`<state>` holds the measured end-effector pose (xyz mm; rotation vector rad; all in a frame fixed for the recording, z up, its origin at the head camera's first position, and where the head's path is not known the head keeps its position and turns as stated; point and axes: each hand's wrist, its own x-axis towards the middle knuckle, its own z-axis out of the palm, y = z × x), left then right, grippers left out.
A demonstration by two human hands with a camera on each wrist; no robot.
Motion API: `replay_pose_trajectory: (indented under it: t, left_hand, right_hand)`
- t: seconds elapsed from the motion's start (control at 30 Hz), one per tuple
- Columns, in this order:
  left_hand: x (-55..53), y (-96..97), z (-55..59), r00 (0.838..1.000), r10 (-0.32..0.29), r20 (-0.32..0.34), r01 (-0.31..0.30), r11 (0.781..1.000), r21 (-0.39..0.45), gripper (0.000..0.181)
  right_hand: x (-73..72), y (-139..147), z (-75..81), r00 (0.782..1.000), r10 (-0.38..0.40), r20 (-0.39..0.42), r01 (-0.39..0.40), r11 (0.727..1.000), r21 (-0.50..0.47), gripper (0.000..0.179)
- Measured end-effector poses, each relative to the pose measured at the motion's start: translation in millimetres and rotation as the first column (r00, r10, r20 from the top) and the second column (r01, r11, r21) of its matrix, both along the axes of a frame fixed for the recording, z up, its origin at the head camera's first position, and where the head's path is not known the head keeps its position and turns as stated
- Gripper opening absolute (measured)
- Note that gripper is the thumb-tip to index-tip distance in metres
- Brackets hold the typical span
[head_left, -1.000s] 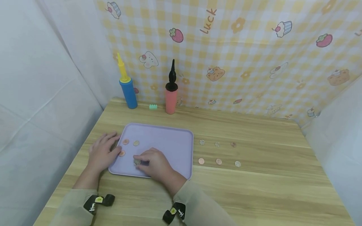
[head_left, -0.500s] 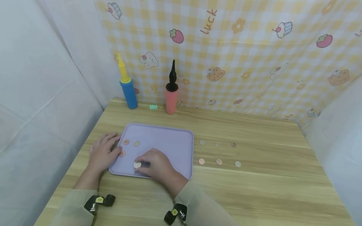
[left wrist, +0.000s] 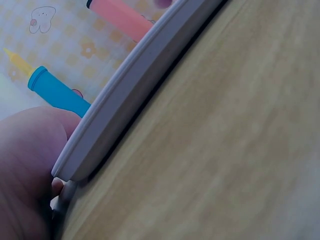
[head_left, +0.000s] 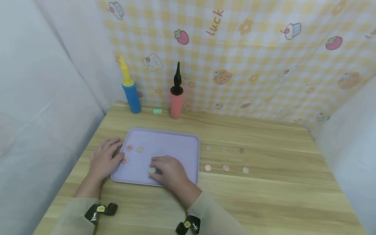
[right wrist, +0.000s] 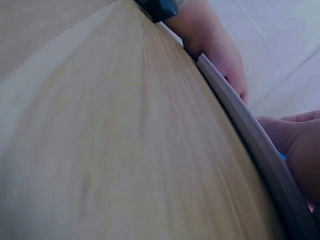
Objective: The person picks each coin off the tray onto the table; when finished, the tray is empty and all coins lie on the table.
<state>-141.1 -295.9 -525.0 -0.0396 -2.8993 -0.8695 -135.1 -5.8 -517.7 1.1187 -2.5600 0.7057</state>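
A lilac tray [head_left: 170, 138] lies on the wooden table. At its left rim, my left hand [head_left: 102, 160] grips the edge, thumb over the rim and fingers along the outside; the left wrist view shows the thumb side of the left hand [left wrist: 30, 155] against the tray wall [left wrist: 120, 95]. Over the tray's lower middle, my right hand [head_left: 170, 171] pinches a silvery coin [head_left: 151, 170] between thumb and fingers. Two copper coins [head_left: 129, 148] and a dull gold coin [head_left: 140, 149] lie in the tray's left part, one copper coin [head_left: 125, 160] beside the left thumb. The right wrist view hides the pinched coin.
Right of the tray, several coins lie in two rows, among them a copper coin [head_left: 207, 167] and a silvery coin [head_left: 245, 170]. A blue-yellow hand pump [head_left: 132, 98], a small green toy brick [head_left: 157, 111] and a pink-black pump [head_left: 176, 104] stand at the back against the curtain.
My right hand has moved a little to the right over the tray with the coin, which has turned between the fingers. The left hand keeps its place at the rim.
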Motion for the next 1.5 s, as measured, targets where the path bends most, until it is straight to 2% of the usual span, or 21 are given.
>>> replay_pose_trajectory:
  t: [0.1,0.33,0.47,0.63,0.8,1.17,1.5]
  left_hand:
    - [-0.5,-0.7,0.0,1.0,0.002,-0.005,-0.002,1.0,-0.004,0.051]
    - [-1.5,0.8,-1.5,1.0,-0.001,0.001,0.001,1.0,-0.001,0.052]
    - [-1.3,-0.7,-1.9,1.0,-0.002,0.003,0.002,1.0,-0.006,0.052]
    - [-0.4,-2.4,-1.9,1.0,-0.003,-0.001,0.003,1.0,-0.006,0.052]
    - [-0.3,-2.5,-2.8,1.0,-0.001,-0.006,0.001,1.0,-0.007,0.052]
    - [-0.9,-2.0,-3.7,1.0,-0.002,-0.001,0.002,1.0,-0.01,0.052]
    - [-0.7,-1.1,-1.3,1.0,0.002,0.017,-0.001,1.0,-0.013,0.054]
  right_hand:
    - [0.2,13.6,-1.1,1.0,-0.01,-0.027,0.01,1.0,-0.005,0.03]
    - [-3.4,65.1,-6.1,0.993,-0.049,-0.103,0.037,0.992,-0.12,0.033]
    - [-3.0,94.4,-7.8,0.992,-0.105,-0.071,0.092,0.982,-0.166,0.033]
    - [1.1,125.5,-8.3,0.981,-0.191,0.018,0.191,0.966,-0.173,0.035]
    - [4.5,152.7,-11.3,0.968,-0.25,0.03,0.25,0.939,-0.236,0.037]
    - [10.5,204.8,-15.9,0.925,-0.377,0.044,0.374,0.887,-0.272,0.036]
    - [20.2,259.2,-19.0,0.859,-0.512,0.021,0.496,0.821,-0.284,0.038]
